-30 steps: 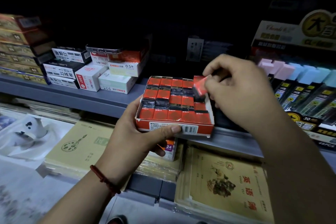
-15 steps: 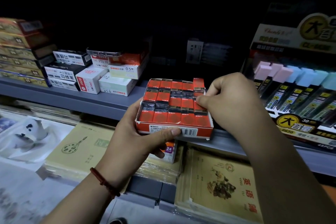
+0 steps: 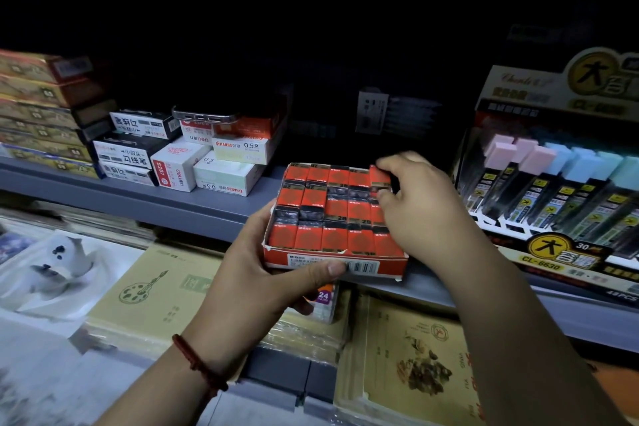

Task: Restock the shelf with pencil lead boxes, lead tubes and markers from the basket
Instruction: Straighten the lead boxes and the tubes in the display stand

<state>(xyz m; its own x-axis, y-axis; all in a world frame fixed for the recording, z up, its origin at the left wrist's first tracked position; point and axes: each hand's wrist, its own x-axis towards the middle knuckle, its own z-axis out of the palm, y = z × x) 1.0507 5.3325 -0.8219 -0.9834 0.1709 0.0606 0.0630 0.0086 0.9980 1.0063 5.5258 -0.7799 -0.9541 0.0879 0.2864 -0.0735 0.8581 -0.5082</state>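
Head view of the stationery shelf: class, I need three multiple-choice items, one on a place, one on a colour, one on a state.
1. Where is the phone?
A. atop the stacked small boxes
B. inside the tray
C. on the notebooks

2. What colour are most lead boxes in the open tray?
A. green
B. orange-red
C. white

3. What is the left hand doing?
A. hanging free
B. holding the tray, thumb across its front
C. gripping a marker

Answers: 1 A, it lies on the piled boxes at left. 2 B, orange-red tops fill the tray. 3 B, the thumb presses beside the barcode.
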